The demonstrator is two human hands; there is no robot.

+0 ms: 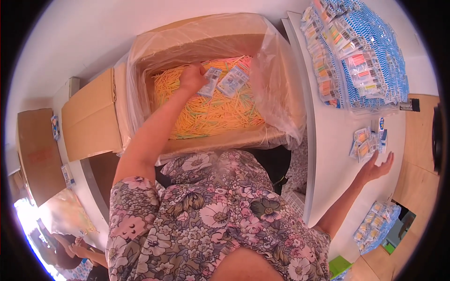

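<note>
My left hand (193, 78) is over a plastic-lined cardboard box (213, 43) full of thin yellow, orange, green and pink sticks (213, 114). Its fingers are curled closed; what they hold, if anything, is hidden. Right beside it, a small clear packet (210, 83) with blue-and-white ends lies on the sticks, with a second packet (233, 80) to its right. Off to the right, my right hand (376, 168) is open above the white table, fingers apart and palm bare. Just beyond its fingertips sits a loose group of small packets (364, 144) containing coloured pieces.
A large clear bag of filled packets (361, 56) stands at the far right. A smaller bluish bag of packets (377, 222) lies nearer. Cardboard flaps (91, 112) extend left of the box. Another person's hands (79, 247) show at the lower left.
</note>
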